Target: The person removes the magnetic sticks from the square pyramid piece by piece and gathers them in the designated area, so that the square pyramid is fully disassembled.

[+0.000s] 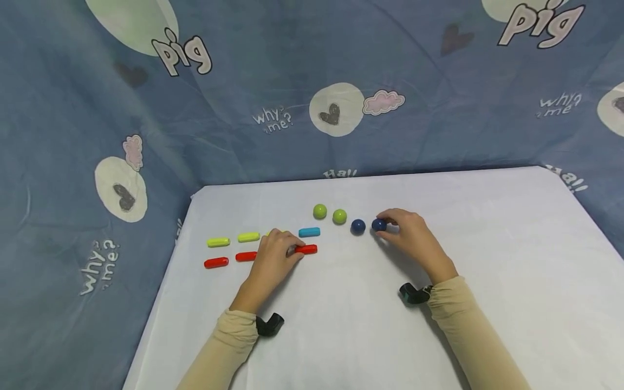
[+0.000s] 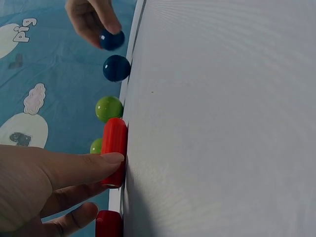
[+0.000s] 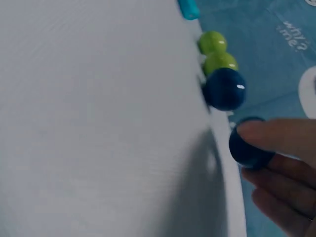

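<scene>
My left hand point(image 1: 274, 260) pinches a red rounded stick point(image 1: 308, 249) at its left end; in the left wrist view the thumb lies across the stick. My right hand point(image 1: 413, 238) grips a dark blue ball point(image 1: 378, 225) between thumb and fingers. Just left of it sits a second dark blue ball point(image 1: 358, 227). Two green balls point(image 1: 339, 216) stand farther left in the same loose row. Behind the held red stick lies a blue stick point(image 1: 309, 232). Two other red sticks point(image 1: 216, 262) lie in line to the left, the nearer one partly covered by my left hand.
Yellow-green sticks point(image 1: 218, 242) form a row behind the red ones, one of them mostly hidden by the left hand. All of this lies on a white-covered table point(image 1: 341, 325). A blue patterned cloth point(image 1: 273, 65) hangs behind the far edge and along the left side.
</scene>
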Demonstrator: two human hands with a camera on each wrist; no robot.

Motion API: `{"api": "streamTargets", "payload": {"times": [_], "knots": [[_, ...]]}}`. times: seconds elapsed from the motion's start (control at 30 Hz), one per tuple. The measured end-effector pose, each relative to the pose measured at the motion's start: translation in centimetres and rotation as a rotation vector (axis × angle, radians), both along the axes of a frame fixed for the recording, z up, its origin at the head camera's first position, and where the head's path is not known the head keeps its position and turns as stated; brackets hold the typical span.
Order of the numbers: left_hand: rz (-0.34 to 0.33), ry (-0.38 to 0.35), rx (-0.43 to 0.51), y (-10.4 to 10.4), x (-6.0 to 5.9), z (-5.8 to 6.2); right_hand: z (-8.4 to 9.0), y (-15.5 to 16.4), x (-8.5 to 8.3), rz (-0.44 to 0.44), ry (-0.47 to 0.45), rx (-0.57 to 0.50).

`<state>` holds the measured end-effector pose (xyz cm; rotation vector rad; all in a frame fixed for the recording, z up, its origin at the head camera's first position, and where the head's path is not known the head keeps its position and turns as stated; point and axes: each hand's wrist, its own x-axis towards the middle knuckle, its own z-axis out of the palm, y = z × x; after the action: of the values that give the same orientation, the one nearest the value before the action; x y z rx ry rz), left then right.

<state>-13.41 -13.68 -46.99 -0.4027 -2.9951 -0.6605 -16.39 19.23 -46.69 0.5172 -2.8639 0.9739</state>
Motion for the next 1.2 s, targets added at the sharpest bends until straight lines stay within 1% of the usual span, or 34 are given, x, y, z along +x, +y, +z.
{"api": "streamTargets", "payload": {"times": [0.07,0.17,0.27,0.37,0.5,0.6,0.67,0.73,0.83,0.93,1.0,1.07,1.2], "knots": [[-0.002,0.001,0.001,0.1,0.1,0.0,-0.1,-0.2,-0.2,-0.012,-0.021,0.027],[-0.005,0.004,-0.001,0.2,0.1,0.0,-0.3,-0.3,-0.3,-0.020,-0.016,0.048],[-0.008,0.010,-0.004,0.2,0.0,0.1,-0.4,-0.4,-0.2,-0.019,-0.009,0.049],[-0.010,0.007,-0.004,0.1,-0.1,0.1,-0.2,-0.3,-0.2,-0.003,-0.035,0.049],[-0.012,0.002,-0.001,0.1,-0.1,0.0,1.2,1.1,-0.1,0.015,-0.110,0.044],[-0.015,-0.002,0.002,0.0,-0.2,-0.1,2.5,3.1,0.3,-0.008,-0.176,0.062],[-0.018,-0.003,0.003,0.0,-0.2,-0.1,3.2,4.4,0.6,-0.017,-0.237,0.077],[-0.022,-0.004,0.000,-0.1,-0.2,-0.1,3.5,5.6,0.7,-0.005,-0.312,0.094],[-0.023,-0.004,-0.004,-0.1,-0.2,0.0,3.2,6.8,0.7,0.034,-0.434,0.106],[-0.022,-0.001,-0.004,-0.2,-0.2,-0.1,2.9,7.5,0.6,0.060,-0.507,0.119],[-0.020,0.000,-0.003,-0.2,-0.2,-0.1,2.8,7.9,0.5,0.069,-0.532,0.106],[-0.020,0.003,0.000,-0.1,-0.2,-0.1,2.8,8.4,0.5,0.081,-0.537,0.089],[-0.018,-0.003,0.003,-0.1,-0.2,-0.1,2.4,9.4,0.5,0.115,-0.511,0.020]]}}
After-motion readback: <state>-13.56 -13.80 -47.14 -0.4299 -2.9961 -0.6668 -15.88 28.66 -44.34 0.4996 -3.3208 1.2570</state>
